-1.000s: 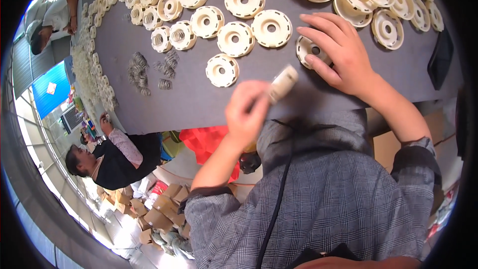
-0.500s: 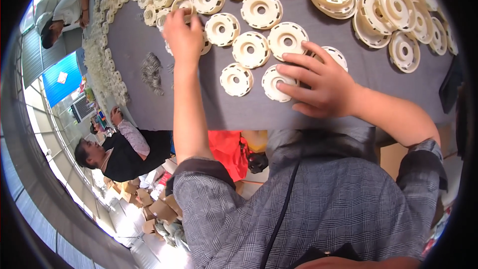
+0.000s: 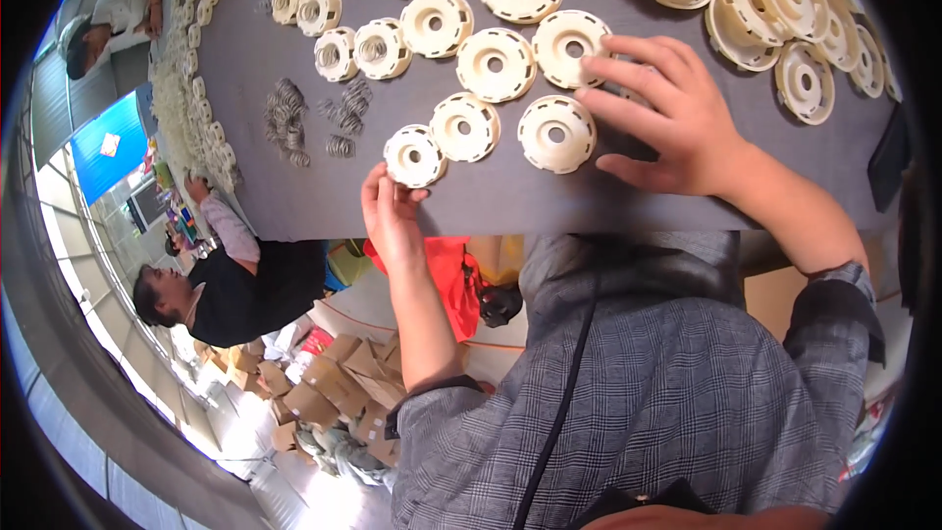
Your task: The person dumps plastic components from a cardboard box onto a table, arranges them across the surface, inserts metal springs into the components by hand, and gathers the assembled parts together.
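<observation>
My left hand (image 3: pixel 392 216) grips the near rim of a small cream plastic disc (image 3: pixel 397 169) with a round centre hole and a slotted rim. The disc lies on the grey-covered table close to its front edge, against another cream disc (image 3: pixel 449 128). My right hand (image 3: pixel 677 118) is open with its fingers spread. Its fingertips are at the right side of a larger cream disc (image 3: pixel 556 51), just above one more disc (image 3: pixel 538 128). Part of another disc is hidden beneath the right hand.
Loose metal springs (image 3: pixel 287 123) lie in small piles left of my left hand. Some small discs (image 3: pixel 376 49) have springs in them. Stacked larger discs (image 3: pixel 756 10) fill the far right. A person (image 3: pixel 235 285) sits along the table at left; cardboard boxes (image 3: pixel 334 388) are on the floor.
My left hand has come back from the far-left discs toward the table's front edge and now grips a small disc there. My right hand has shifted right, uncovering a disc. The view has shifted slightly.
</observation>
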